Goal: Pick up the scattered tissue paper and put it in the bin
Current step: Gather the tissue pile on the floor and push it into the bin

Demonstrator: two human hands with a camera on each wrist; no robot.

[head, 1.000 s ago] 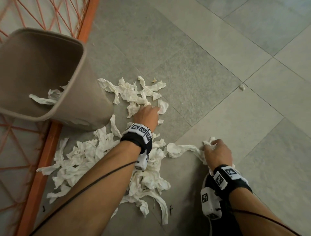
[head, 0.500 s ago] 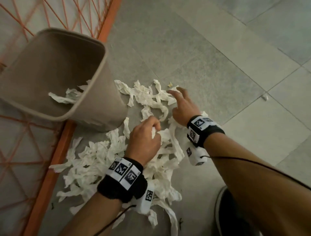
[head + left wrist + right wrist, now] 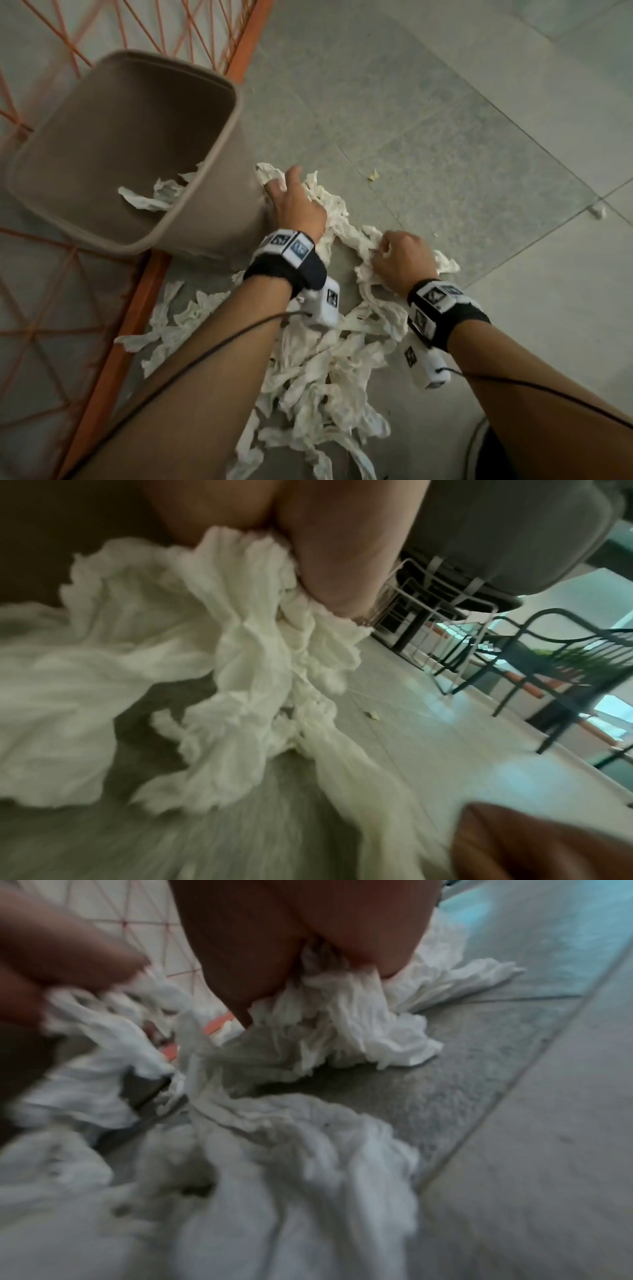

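White tissue paper (image 3: 318,370) lies scattered in a heap on the grey tiled floor beside a taupe bin (image 3: 205,144), which tilts and has a few tissue pieces (image 3: 154,195) inside. My left hand (image 3: 291,202) is at the far end of the heap, right beside the bin's wall. In the left wrist view its fingers (image 3: 329,569) pinch a bunch of tissue (image 3: 253,631). My right hand (image 3: 400,260) is curled into a fist on the tissue at the heap's right edge. The right wrist view shows its fingers (image 3: 246,969) dug into crumpled tissue (image 3: 335,1020).
An orange wire frame (image 3: 113,342) runs along the left, under and behind the bin. A small tissue scrap (image 3: 597,210) and a crumb (image 3: 373,175) lie apart on the tiles to the right. A dark shoe (image 3: 493,448) is at bottom right. Chair legs (image 3: 514,656) stand farther off.
My left hand reached forward to the far end of the heap by the bin. My right hand drew back from there and curled round tissue at the right edge.
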